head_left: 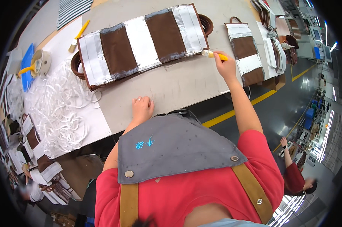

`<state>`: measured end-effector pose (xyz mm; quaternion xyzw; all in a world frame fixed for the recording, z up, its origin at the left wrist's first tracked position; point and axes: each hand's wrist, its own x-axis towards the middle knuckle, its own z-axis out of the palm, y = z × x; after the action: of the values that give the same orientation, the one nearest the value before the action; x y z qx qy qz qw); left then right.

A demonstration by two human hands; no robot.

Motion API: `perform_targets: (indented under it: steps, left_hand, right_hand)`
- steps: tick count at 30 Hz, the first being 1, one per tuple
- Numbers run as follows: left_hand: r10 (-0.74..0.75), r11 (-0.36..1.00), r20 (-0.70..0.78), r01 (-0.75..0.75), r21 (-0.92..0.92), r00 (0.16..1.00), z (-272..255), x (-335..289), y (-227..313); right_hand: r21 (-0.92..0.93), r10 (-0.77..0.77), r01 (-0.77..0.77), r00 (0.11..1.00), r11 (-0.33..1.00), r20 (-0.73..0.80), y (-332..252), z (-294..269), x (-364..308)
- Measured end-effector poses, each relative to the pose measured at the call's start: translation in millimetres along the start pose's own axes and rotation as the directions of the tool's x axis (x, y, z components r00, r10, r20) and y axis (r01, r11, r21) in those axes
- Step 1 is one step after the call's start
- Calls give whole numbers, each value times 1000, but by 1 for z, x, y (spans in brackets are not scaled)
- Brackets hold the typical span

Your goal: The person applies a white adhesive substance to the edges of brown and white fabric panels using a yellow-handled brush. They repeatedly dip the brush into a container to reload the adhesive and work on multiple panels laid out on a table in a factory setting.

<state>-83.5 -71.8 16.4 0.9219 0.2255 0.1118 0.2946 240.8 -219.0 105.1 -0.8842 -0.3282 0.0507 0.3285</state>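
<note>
My right hand [226, 67] is closed around a yellow-handled brush [221, 56]. Its pale bristle end is at the near right corner of a stack of brown and white striped fabric bag panels [140, 47], where touching or just apart cannot be told. The panels lie flat on the table, with brown strap loops at both ends. My left hand [142, 108] rests near the table's front edge, fingers curled in and nothing seen in them. A second yellow-handled brush [79, 36] lies beyond the panels' left end.
On the left, a pot [42, 62] with a yellow handle stands by a blue tray [27, 68]. White strips [61, 109] heap over the table's left side. Another panel stack [244, 53] lies right of my hand. Other people [297, 178] are at the right and lower left.
</note>
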Motion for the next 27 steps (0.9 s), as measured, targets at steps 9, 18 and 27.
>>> perform_targets:
  steps: [9,18,27]
  left_hand:
    - [18,998,-84,-24,-63,996,-19,6,3]
    - [42,997,-37,-44,-64,998,-20,8,3]
    - [32,995,-44,-37,-95,998,-18,7,2]
  right_hand:
    - [33,-42,43,998,999,-40,-1,23,-6]
    - [47,-178,174,978,984,105,-4,21,23]
    - [-70,-174,205,935,976,310,-14,19,48]
